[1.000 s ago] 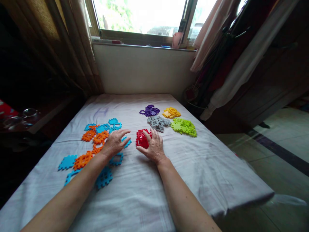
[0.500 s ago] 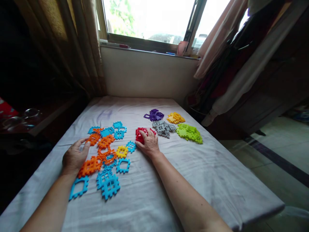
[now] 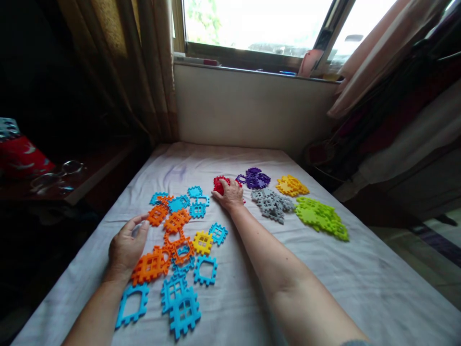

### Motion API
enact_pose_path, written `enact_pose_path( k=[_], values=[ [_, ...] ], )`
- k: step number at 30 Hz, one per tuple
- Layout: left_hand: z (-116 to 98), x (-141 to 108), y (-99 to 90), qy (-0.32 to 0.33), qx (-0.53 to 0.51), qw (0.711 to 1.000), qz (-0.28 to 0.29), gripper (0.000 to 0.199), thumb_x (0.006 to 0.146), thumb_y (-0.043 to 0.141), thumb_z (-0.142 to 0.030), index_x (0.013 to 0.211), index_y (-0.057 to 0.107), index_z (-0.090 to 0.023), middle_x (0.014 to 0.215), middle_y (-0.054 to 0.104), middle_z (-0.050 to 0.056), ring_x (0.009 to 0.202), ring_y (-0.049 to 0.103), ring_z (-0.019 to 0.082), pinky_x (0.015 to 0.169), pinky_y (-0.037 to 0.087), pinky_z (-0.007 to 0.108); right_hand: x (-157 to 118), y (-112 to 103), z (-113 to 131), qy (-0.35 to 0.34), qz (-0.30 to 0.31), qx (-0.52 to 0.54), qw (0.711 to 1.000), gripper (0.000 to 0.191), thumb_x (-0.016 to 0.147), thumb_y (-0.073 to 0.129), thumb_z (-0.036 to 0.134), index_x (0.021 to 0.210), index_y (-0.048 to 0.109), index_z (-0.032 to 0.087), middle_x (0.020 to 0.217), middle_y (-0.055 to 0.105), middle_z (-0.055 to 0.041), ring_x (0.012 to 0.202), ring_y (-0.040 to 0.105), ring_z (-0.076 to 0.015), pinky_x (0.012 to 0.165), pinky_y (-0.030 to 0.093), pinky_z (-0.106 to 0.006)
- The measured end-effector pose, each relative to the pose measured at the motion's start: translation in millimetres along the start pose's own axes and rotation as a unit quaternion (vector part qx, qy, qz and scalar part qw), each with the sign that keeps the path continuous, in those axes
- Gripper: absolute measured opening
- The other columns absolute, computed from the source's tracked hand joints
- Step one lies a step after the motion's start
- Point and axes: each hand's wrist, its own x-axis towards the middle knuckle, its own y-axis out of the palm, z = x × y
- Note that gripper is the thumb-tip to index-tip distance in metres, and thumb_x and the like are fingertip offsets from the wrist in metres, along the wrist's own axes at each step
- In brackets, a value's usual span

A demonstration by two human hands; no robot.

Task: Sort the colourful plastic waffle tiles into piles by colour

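The right hand (image 3: 230, 193) lies over the red pieces (image 3: 219, 181) on the surface (image 3: 234, 298), just left of the purple pile (image 3: 258, 179) and near the grey pile (image 3: 271, 204); whether its fingers are clamped on any cannot be told. The left hand (image 3: 127, 242), thumb and fingers apart, is beside the orange pieces (image 3: 149, 265), among which blue pieces (image 3: 184, 312) lie.

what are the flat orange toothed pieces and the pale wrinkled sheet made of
Flat orange toothed pieces: probably moulded plastic, low sheen, judging by even colour and crisp teeth. Pale wrinkled sheet: apparently cloth, matte, given soft creases; fibre unclear.
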Motion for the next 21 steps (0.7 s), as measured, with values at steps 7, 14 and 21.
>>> enact_pose_path(
  k=[7,14,21],
  values=[
    [8.9,0.5,4.7,0.046,-0.044,0.998,-0.030,0.044,0.076,0.052,-0.054,0.100,0.074,-0.025,0.094,0.077,0.003,0.079,0.069,0.021,0.068,0.052,0.028,45.8,17.8,-0.3,-0.003,-0.005,-0.012,1.000,0.060,0.089,0.059,0.059,0.141,0.053,0.030,0.147,0.047,-0.0145,0.131,0.043,-0.0324,0.101,0.039,-0.046],
    [8.6,-2.4,4.2,0.014,-0.040,0.999,-0.022,0.046,0.074,0.053,-0.059,0.099,0.075,-0.026,0.090,0.078,0.002,0.061,0.062,0.019,0.052,0.046,0.027,76.9,30.2,-2.2,-0.026,-0.025,-0.017,0.999,0.066,0.088,0.056,0.064,0.143,0.050,0.027,0.148,0.047,-0.0158,0.129,0.043,-0.0333,0.098,0.039,-0.046],
    [10.7,-1.7,5.4,0.013,-0.048,0.999,-0.022,0.048,0.072,0.053,-0.059,0.099,0.075,-0.026,0.087,0.078,0.002,0.051,0.056,0.016,0.048,0.043,0.027,69.2,31.7,-1.1,-0.059,-0.062,-0.019,0.996,0.068,0.089,0.053,0.064,0.143,0.051,0.022,0.149,0.048,-0.0179,0.129,0.042,-0.0350,0.103,0.030,-0.051]
  ],
)
